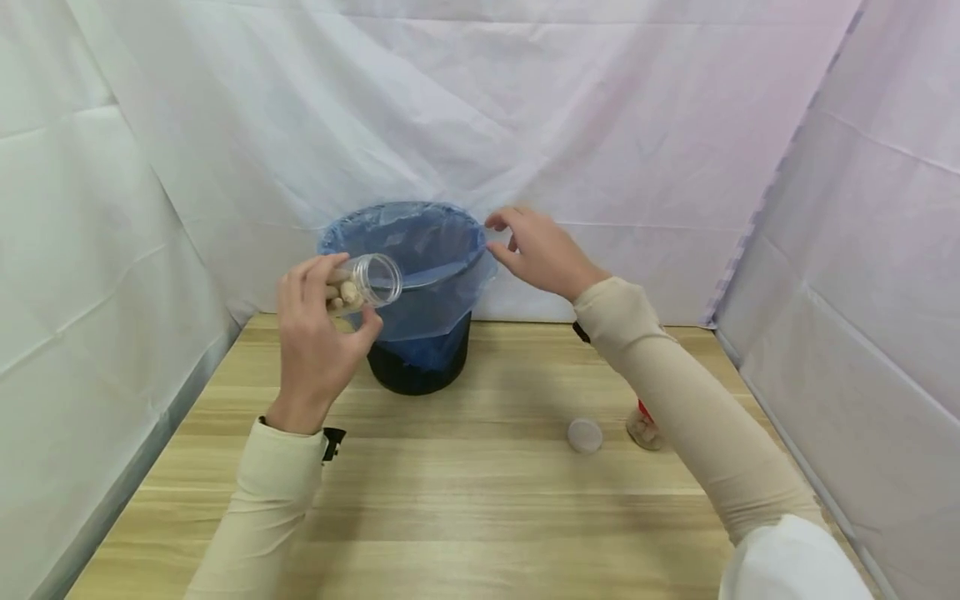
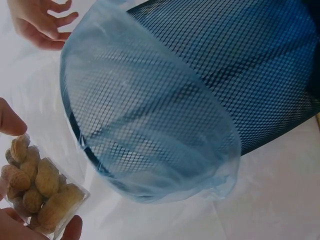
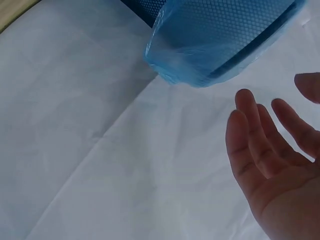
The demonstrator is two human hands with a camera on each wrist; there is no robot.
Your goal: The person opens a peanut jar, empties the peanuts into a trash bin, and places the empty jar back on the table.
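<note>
By the bin (image 1: 418, 371) at the table's (image 1: 465, 475) far edge, the left hand (image 1: 311, 342) clamps a peanut jar (image 1: 365, 282); the right hand's (image 1: 543, 254) grip is apart.

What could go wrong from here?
Peanuts could spill: the left hand holds the open jar on its side, and the left wrist view shows it near the rim, so some might miss the bin.

The right hand, close to the bag, might knock it loose.

Drawn back low, the right sleeve might bump the container partly hidden behind it.
</note>
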